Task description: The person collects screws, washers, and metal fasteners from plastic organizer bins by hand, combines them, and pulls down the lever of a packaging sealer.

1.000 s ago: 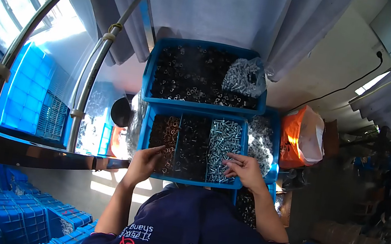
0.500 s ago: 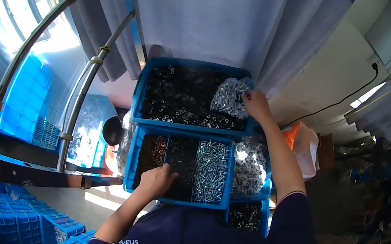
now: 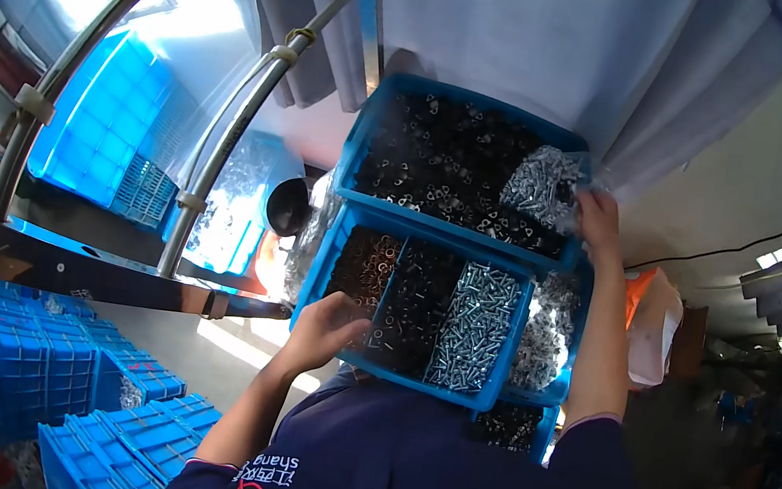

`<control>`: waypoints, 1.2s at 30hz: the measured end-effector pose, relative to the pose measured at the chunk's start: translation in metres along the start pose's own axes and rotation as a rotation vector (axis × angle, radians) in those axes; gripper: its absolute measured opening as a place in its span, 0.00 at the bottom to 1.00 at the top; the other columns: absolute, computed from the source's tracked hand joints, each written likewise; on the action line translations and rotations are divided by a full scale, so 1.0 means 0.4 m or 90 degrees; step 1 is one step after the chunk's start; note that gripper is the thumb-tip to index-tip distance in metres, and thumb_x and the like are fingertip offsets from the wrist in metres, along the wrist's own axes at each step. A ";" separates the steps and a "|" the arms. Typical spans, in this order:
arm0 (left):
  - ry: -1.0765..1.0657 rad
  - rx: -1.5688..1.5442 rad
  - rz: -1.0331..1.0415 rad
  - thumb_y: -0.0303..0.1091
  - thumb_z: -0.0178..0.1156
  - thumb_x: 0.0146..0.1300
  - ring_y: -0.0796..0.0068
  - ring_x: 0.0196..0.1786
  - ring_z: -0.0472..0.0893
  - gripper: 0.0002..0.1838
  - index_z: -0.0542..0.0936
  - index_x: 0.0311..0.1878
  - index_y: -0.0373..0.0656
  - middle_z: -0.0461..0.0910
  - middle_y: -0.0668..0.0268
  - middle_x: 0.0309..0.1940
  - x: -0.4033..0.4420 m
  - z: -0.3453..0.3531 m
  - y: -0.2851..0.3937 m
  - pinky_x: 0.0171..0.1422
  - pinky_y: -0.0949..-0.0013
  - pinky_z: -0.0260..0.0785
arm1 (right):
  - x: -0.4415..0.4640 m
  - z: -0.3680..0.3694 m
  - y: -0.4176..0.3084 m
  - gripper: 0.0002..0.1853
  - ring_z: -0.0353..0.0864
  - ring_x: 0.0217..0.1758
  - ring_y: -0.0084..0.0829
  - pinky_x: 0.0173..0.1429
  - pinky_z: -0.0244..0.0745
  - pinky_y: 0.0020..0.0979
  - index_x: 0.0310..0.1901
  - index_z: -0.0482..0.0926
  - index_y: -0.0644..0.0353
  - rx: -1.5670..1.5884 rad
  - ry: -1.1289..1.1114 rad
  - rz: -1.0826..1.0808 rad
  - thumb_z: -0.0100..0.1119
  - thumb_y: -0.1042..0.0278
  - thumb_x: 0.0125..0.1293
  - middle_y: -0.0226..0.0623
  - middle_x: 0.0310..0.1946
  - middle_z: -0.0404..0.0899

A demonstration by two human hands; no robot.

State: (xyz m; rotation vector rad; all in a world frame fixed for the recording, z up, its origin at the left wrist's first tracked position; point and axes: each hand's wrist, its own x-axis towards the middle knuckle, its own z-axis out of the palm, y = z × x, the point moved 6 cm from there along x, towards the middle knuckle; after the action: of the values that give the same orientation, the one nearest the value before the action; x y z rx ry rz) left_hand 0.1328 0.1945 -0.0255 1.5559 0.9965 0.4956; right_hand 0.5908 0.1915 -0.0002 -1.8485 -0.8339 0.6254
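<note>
A clear plastic bag of silver screws (image 3: 542, 184) lies on the dark clip-like metal parts (image 3: 445, 156) in the rear blue bin (image 3: 351, 160). My right hand (image 3: 598, 220) is closed on the bag's right edge, at the bin's right rim. My left hand (image 3: 326, 328) is over the front left of the nearer blue bin (image 3: 489, 401), its fingers curled together; whatever is between them is too small to make out. That bin has three compartments: copper-coloured rings (image 3: 362, 266), small black parts (image 3: 418, 299) and loose silver screws (image 3: 477, 328).
More bins stand to the right and below, one with bagged silver parts (image 3: 544, 338), another with dark parts (image 3: 507, 426). A metal rail frame (image 3: 233, 150) rises on the left. Stacked blue crates (image 3: 32, 343) stand at lower left; a black cable (image 3: 723, 256) hangs on the right.
The view has turned, so the bins appear tilted and further right. My left hand has drawn back toward the near bin's front left. My right hand stays at the bag's edge.
</note>
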 end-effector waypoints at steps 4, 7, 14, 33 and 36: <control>-0.036 0.017 0.008 0.31 0.70 0.58 0.91 0.24 0.65 0.10 0.78 0.36 0.38 0.70 0.75 0.20 -0.003 0.011 0.040 0.28 0.80 0.58 | -0.271 0.098 -0.009 0.12 0.63 0.17 0.22 0.22 0.62 0.25 0.36 0.78 0.60 0.676 -0.288 0.217 0.47 0.63 0.63 0.34 0.23 0.73; -0.083 0.165 0.092 0.31 0.71 0.55 0.85 0.23 0.67 0.11 0.79 0.37 0.39 0.71 0.71 0.20 0.014 0.038 0.119 0.27 0.77 0.60 | -0.423 0.209 -0.017 0.16 0.69 0.27 0.26 0.30 0.67 0.27 0.40 0.79 0.66 0.885 -0.385 0.278 0.47 0.62 0.62 0.41 0.32 0.77; -0.216 0.409 0.405 0.27 0.67 0.49 0.57 0.37 0.81 0.13 0.80 0.40 0.39 0.78 0.59 0.34 0.030 0.198 0.296 0.41 0.59 0.74 | -0.605 0.413 0.030 0.21 0.77 0.46 0.39 0.56 0.72 0.40 0.48 0.78 0.65 0.956 -0.405 0.539 0.42 0.56 0.72 0.44 0.42 0.80; -0.019 0.258 0.289 0.25 0.66 0.56 0.62 0.35 0.82 0.07 0.80 0.38 0.37 0.80 0.58 0.33 -0.087 -0.012 0.120 0.38 0.66 0.74 | 0.002 0.626 -0.118 0.14 0.83 0.48 0.49 0.51 0.79 0.44 0.43 0.81 0.65 -0.662 -0.314 -0.247 0.55 0.69 0.58 0.50 0.43 0.83; 0.018 0.233 0.287 0.25 0.66 0.57 0.63 0.36 0.82 0.06 0.81 0.38 0.37 0.81 0.58 0.32 -0.107 -0.050 0.102 0.39 0.68 0.74 | 0.001 0.631 -0.125 0.13 0.83 0.48 0.49 0.51 0.79 0.44 0.42 0.83 0.64 -0.728 -0.351 -0.235 0.55 0.68 0.59 0.51 0.43 0.83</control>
State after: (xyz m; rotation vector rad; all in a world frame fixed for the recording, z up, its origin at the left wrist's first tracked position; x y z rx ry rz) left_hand 0.1070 0.1726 0.0272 2.1272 0.7820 0.6732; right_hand 0.3943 0.3491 -0.0531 -2.4039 -2.1680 0.4313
